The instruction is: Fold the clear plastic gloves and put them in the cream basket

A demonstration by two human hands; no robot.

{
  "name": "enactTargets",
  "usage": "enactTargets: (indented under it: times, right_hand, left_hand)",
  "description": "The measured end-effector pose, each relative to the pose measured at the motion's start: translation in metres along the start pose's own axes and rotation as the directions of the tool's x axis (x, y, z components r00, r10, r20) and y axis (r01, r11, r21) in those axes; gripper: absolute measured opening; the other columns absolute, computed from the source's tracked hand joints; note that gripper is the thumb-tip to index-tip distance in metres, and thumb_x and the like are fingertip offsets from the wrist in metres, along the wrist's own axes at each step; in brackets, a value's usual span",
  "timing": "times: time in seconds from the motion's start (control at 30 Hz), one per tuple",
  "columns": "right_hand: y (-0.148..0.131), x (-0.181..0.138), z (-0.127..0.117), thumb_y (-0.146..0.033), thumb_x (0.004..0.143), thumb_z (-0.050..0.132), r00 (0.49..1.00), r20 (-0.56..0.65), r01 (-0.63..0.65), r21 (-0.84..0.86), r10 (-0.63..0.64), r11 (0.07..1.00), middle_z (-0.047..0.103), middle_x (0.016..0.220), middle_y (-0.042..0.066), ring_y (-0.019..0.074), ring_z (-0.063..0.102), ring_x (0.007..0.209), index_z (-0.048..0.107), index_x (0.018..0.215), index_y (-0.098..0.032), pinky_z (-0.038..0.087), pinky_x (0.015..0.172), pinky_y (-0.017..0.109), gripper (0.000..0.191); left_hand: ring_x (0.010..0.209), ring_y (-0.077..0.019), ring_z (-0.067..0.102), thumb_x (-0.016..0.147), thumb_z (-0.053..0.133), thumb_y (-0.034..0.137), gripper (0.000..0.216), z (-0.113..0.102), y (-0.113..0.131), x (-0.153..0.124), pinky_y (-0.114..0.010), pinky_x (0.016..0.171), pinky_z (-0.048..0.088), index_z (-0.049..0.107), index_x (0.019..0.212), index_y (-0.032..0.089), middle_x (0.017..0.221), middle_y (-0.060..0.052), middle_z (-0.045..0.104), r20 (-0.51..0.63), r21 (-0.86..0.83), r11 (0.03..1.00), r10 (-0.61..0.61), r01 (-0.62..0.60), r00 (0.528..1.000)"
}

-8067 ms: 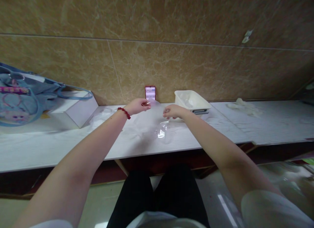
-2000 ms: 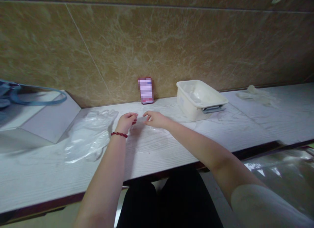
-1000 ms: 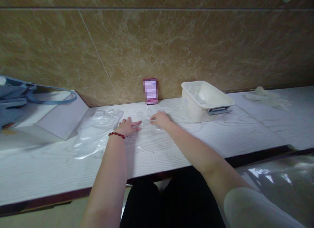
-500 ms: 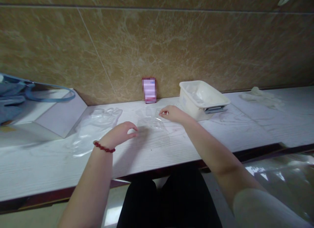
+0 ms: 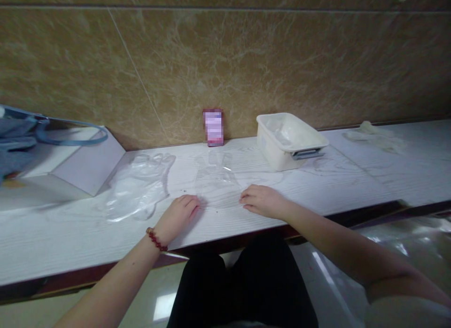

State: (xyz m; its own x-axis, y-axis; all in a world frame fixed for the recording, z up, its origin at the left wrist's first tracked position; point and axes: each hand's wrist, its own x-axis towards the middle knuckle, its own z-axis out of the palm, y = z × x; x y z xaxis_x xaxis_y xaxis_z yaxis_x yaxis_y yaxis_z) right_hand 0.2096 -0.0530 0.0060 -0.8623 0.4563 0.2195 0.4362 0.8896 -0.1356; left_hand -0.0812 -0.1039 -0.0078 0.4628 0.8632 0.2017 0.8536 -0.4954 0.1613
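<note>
A thin, see-through sheet of plastic, apparently a disposable glove (image 5: 215, 175), lies flat on the white wood-grain counter (image 5: 299, 191). At its near left corner is my left hand (image 5: 181, 215), fingers bent and closed on the edge. My right hand (image 5: 262, 200) is at the near right corner, its fingertips pressed together on the film there. The fingertip contact is hard to make out against the clear film. To the left lies a pile of clear plastic gloves (image 5: 139, 187), its finger shapes pointing toward the wall.
A phone (image 5: 213, 127) leans on the brown marbled wall. Right of it stands a cream plastic bin (image 5: 278, 152) with clear plastic inside. Farther right lies a whitish crumpled glove (image 5: 369, 135). A white box (image 5: 81, 163) with blue cloth (image 5: 16, 140) stands left.
Both hands have come down toward the counter's front edge. My right hand has left the upper part of the film for its near right corner; my left fingers have closed.
</note>
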Motion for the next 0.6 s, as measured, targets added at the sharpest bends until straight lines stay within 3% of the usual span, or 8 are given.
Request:
enactTargets:
  times: [0.1, 0.2, 0.37, 0.5, 0.6]
  right_hand:
    - [-0.002, 0.003, 0.002, -0.033, 0.077, 0.05, 0.996, -0.066, -0.053, 0.008, 0.053, 0.999, 0.057, 0.102, 0.007, 0.0175, 0.048, 0.096, 0.056, 0.104, -0.018, 0.04, 0.083, 0.031, 0.032]
    - [-0.002, 0.007, 0.001, -0.042, 0.071, 0.056, 0.985, -0.113, -0.128, 0.043, 0.132, 0.991, 0.055, 0.107, 0.008, 0.0191, 0.046, 0.1, 0.051, 0.111, -0.017, 0.039, 0.085, 0.033, 0.047]
    - [0.004, 0.016, 0.003, -0.036, 0.072, 0.054, 0.962, -0.132, -0.227, 0.105, 0.24, 0.968, 0.056, 0.106, 0.007, 0.018, 0.046, 0.1, 0.052, 0.109, -0.018, 0.038, 0.087, 0.033, 0.041]
    - [0.007, 0.019, 0.008, -0.034, 0.071, 0.057, 0.951, -0.128, -0.262, 0.15, 0.282, 0.953, 0.056, 0.107, 0.006, 0.0179, 0.047, 0.101, 0.051, 0.11, -0.019, 0.038, 0.086, 0.032, 0.042]
    - [0.01, 0.024, 0.01, -0.028, 0.074, 0.052, 0.921, -0.158, -0.321, 0.212, 0.357, 0.923, 0.059, 0.1, 0.005, 0.0155, 0.051, 0.095, 0.057, 0.099, -0.018, 0.038, 0.084, 0.029, 0.027]
  left_hand:
    - [0.088, -0.0176, 0.053, 0.082, 0.036, 0.023, 0.022, -0.004, 0.0, 0.004, -0.034, 0.081, 0.042, 0.056, 0.088, 0.016, 0.093, -0.007, 0.059, -0.009, -0.067, 0.998, -0.007, 0.006, 1.0]
    - [0.081, -0.0158, 0.055, 0.081, 0.036, 0.025, 0.021, -0.01, -0.003, 0.011, -0.03, 0.076, 0.045, 0.053, 0.088, 0.016, 0.088, -0.007, 0.059, -0.008, -0.192, 0.977, -0.101, 0.098, 0.995]
    - [0.082, -0.0154, 0.056, 0.08, 0.036, 0.034, 0.023, -0.019, -0.006, 0.02, -0.028, 0.071, 0.046, 0.051, 0.089, 0.018, 0.091, -0.005, 0.06, 0.013, -0.375, 0.897, -0.247, 0.234, 0.969]
    - [0.072, -0.015, 0.057, 0.08, 0.036, 0.039, 0.025, -0.02, -0.009, 0.023, -0.028, 0.067, 0.045, 0.049, 0.084, 0.019, 0.079, -0.003, 0.06, 0.049, -0.423, 0.852, -0.318, 0.308, 0.947]
    - [0.071, -0.0154, 0.058, 0.079, 0.037, 0.043, 0.026, -0.014, -0.014, 0.026, -0.029, 0.065, 0.045, 0.047, 0.081, 0.019, 0.076, -0.002, 0.061, 0.075, -0.534, 0.766, -0.38, 0.359, 0.922]
